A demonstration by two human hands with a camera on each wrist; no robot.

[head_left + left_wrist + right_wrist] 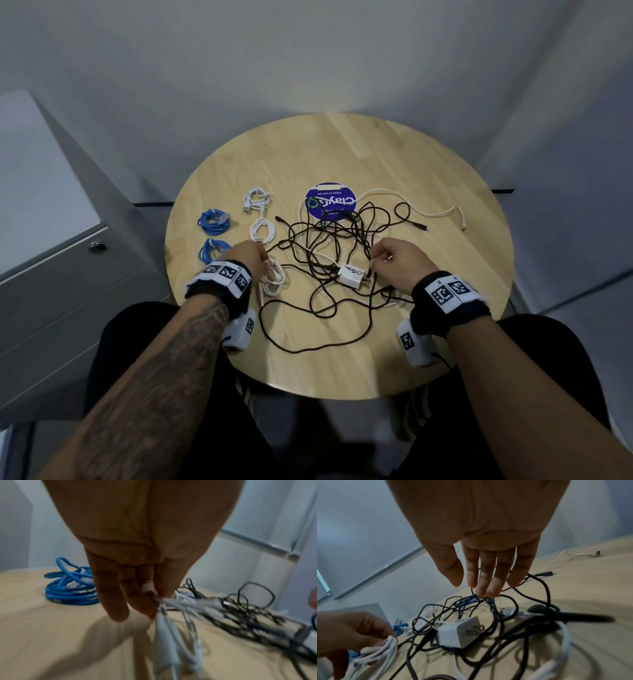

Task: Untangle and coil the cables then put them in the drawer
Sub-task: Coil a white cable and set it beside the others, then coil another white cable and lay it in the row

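A tangle of black cables (329,246) lies mid-table around a white charger plug (352,277). My left hand (253,255) pinches a coiled white cable (274,281) at the tangle's left edge; the left wrist view shows fingers and thumb closed on the white coil (171,642), its loops hanging to the table. My right hand (380,257) hovers over the tangle beside the plug. In the right wrist view its fingers (485,588) are straight, thumb apart, holding nothing, tips just above black loops (489,601) and the plug (458,632).
Two blue coils (214,222) (214,251) and two white coils (257,198) (262,230) lie on the round wooden table (428,164) at left. A loose white cable (428,213) trails right. A purple sticker (330,202) sits behind the tangle. A grey drawer cabinet (51,246) stands left.
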